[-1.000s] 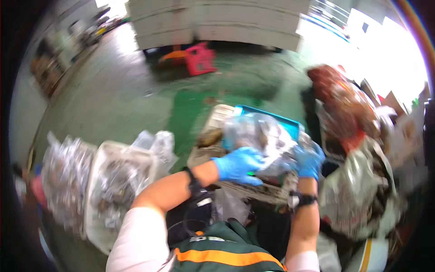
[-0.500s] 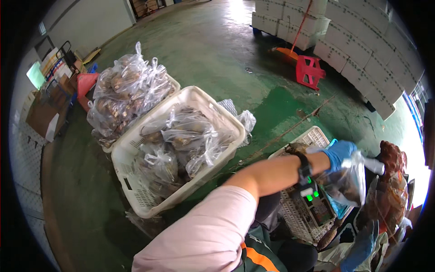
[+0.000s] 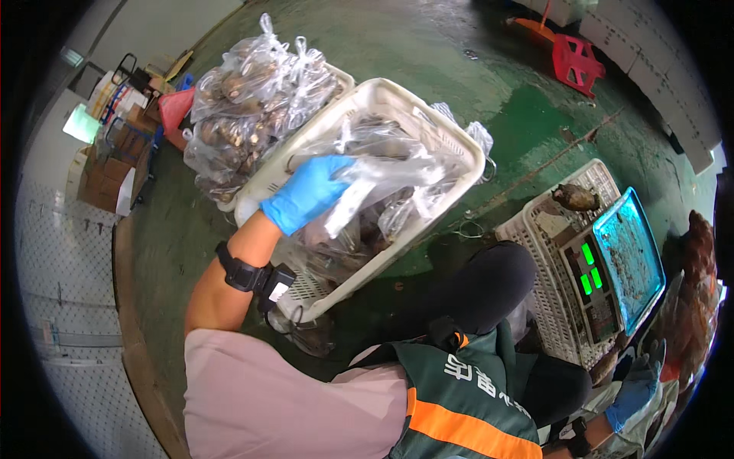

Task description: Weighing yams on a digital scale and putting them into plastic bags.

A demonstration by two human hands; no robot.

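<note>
My left hand, in a blue glove, is closed on the gathered top of a clear plastic bag over the white crate. The contents of this bag are hard to tell from the bags beneath it. Several knotted clear bags of dark brown lumps lie in that crate. At the lower right, my right hand, also gloved in blue, rests by a pale sack with its fingers stretched out. Near it stands a digital scale with a blue tray, which carries only dirt and scraps.
Behind the crate, another is heaped with bagged brown lumps. The scale sits on an upturned-looking white basket, with one brown lump beside it. A reddish net sack stands far right. A red plastic stool and stacked white boxes are farther off.
My left hand has swung from above the scale leftward to the white crate, carrying the plastic bag. The scale's tray has come into full view. My right hand stays by the sack.
</note>
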